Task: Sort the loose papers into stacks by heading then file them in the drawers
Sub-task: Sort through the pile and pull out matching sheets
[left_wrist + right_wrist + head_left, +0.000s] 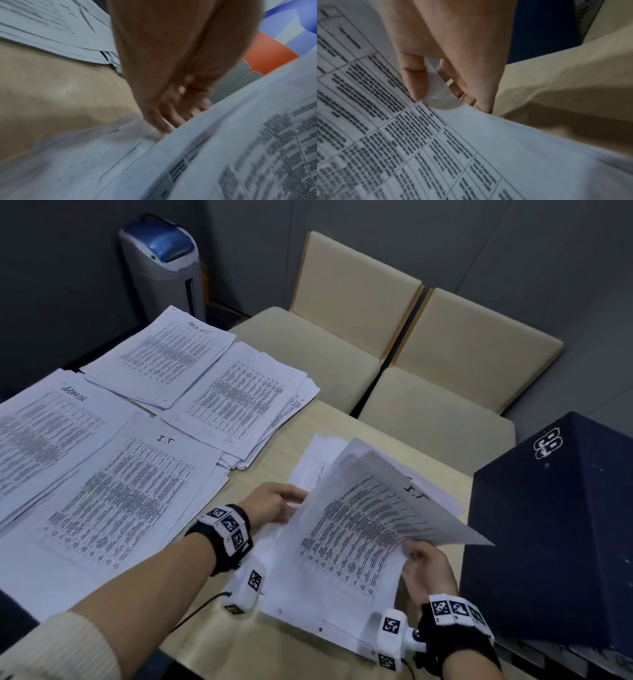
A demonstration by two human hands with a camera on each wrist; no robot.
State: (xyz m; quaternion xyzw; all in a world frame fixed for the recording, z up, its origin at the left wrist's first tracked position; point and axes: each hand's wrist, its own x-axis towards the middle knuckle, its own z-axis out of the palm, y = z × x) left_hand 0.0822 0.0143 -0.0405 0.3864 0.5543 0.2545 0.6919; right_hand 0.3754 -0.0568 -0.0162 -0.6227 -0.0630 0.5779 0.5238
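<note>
Papers (356, 539) lifted between both hands (426, 568), above the unsorted pile (308, 607).

White paper sheets (346, 546) printed with dense black-and-grey table grids, some headed in black handwriting, on a pale beige wooden table (284, 450). Cream-coloured padded chairs (472, 337) with tan wood edging against a dark grey wall (68, 268), a grey floor-standing machine with a glossy blue top (161, 251), a dark navy box with a white logo (555, 525). Black wrist straps carrying white blocks with black square code patterns (227, 529), a cream ribbed knit sleeve (68, 648).
</note>
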